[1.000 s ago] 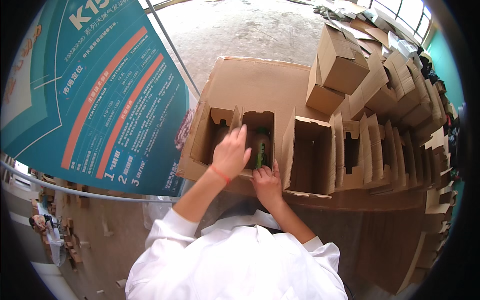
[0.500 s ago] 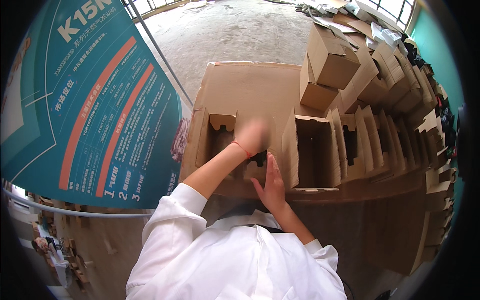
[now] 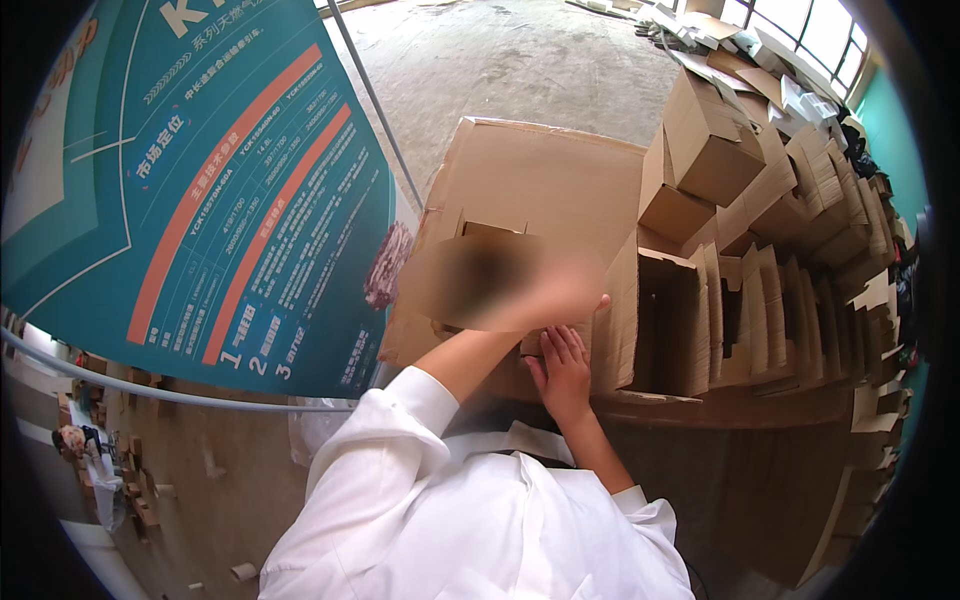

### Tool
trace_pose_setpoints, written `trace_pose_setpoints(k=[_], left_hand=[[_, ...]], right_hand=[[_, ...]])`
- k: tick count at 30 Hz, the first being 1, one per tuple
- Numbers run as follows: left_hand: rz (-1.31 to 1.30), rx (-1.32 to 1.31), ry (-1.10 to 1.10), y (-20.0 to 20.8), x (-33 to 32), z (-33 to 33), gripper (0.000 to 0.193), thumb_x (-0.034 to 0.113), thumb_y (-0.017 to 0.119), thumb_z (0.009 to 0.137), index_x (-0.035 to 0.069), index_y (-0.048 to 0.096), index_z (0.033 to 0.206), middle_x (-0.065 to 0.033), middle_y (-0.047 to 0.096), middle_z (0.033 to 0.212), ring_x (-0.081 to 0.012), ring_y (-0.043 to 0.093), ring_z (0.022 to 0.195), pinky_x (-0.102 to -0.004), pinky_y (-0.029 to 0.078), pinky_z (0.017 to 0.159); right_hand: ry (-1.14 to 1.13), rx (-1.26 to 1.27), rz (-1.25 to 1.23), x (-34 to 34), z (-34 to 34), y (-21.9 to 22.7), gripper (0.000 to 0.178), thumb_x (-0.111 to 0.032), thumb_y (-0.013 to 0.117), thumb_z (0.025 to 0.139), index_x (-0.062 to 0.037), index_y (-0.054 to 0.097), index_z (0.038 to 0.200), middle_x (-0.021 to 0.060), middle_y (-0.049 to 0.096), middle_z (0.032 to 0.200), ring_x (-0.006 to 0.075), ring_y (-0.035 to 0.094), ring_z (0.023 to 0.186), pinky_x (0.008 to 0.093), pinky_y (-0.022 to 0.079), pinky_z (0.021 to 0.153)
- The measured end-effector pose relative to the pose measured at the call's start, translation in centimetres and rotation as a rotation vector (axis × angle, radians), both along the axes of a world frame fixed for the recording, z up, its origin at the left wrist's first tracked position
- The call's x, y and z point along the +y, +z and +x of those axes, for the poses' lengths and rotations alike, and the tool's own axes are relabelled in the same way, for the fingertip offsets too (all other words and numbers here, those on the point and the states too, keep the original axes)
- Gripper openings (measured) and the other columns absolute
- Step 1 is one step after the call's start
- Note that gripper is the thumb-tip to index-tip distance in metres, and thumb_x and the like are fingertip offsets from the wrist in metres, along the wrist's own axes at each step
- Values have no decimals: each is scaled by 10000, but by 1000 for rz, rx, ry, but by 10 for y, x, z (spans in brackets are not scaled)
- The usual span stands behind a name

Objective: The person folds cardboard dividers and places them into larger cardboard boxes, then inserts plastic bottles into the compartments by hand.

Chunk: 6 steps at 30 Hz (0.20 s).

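My left hand (image 3: 562,290) reaches across a small open cardboard box (image 3: 494,229) on the table, and its fingers are smeared. A dark blurred patch hides most of that box, so I cannot tell whether the hand holds anything. My right hand (image 3: 566,364) is just below it, with its fingers stretched out and laid on cardboard at the near side. Right of both hands stands a taller open carton (image 3: 625,325), upright with its inside showing.
The cardboard-covered table (image 3: 550,170) has several open cartons (image 3: 770,310) in a row on its right. Larger boxes (image 3: 712,135) are stacked behind them. A big teal banner (image 3: 230,220) on a metal frame stands close at the left.
The view has shifted, so the table sits further right. My left hand has swung right across the small box. My right hand's fingers now lie on cardboard instead of pointing upward beside it.
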<state>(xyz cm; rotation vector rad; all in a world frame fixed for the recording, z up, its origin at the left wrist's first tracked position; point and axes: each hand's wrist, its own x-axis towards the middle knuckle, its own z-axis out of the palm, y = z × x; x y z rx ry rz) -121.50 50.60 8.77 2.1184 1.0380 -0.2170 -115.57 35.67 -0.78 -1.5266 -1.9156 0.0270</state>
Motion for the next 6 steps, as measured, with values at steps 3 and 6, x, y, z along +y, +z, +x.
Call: trace_pose_setpoints(k=[3,6], left_hand=[[156,-330,16,-10,-4,-34,666,388,604,910,79,359,1446,-260,232,1518,-394,277,1396,-457,245,1136],[469,-912,163,23,-14,-96,532,217,668,866,97,496,1355,-184,395,1462,-384,372,1340,-448,247,1138]], right_hand=[[-15,-3,-11,3,-3,4,431,-235,691,835,-3,603,1187,157,591,1260,322,502,1242,467,346,1087],[-14,4,-14,2,1,2,436,-238,694,837,-10,605,1198,166,585,1273,312,489,1268,464,335,1101]])
